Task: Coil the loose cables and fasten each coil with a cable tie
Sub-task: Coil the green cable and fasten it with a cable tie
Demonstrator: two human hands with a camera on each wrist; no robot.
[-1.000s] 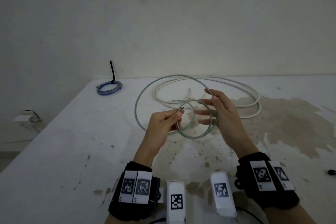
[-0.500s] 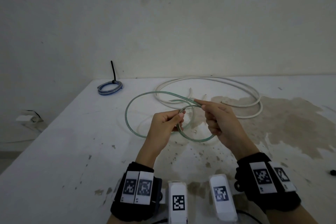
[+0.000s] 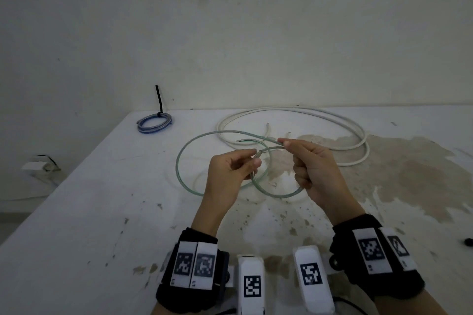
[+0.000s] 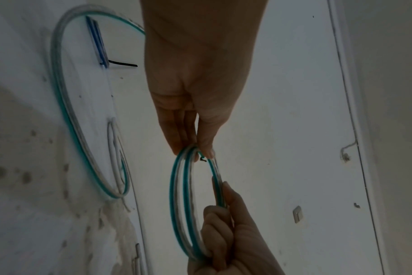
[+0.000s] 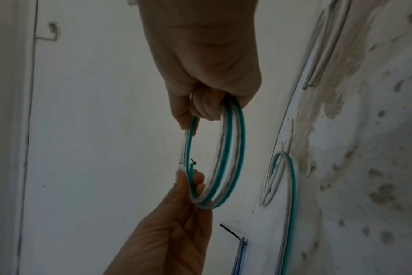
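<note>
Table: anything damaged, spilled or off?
Yes: the table carries a large brown stain on the right with dark specks toward the hands. Its white surface looks worn or peeled there. Cables look intact.

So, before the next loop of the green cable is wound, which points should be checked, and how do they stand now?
1. Left hand pinches the small coil at the green cable end: ok.
2. Right hand grips the coil's other side: ok.
3. Turns lie side by side, not crossed: ok.
4. Loose loop lies free on the table: ok.
5. Clear of the white cable: cannot tell.
6. Spare cable tie within reach: cannot tell; only the one on the blue coil shows.
</note>
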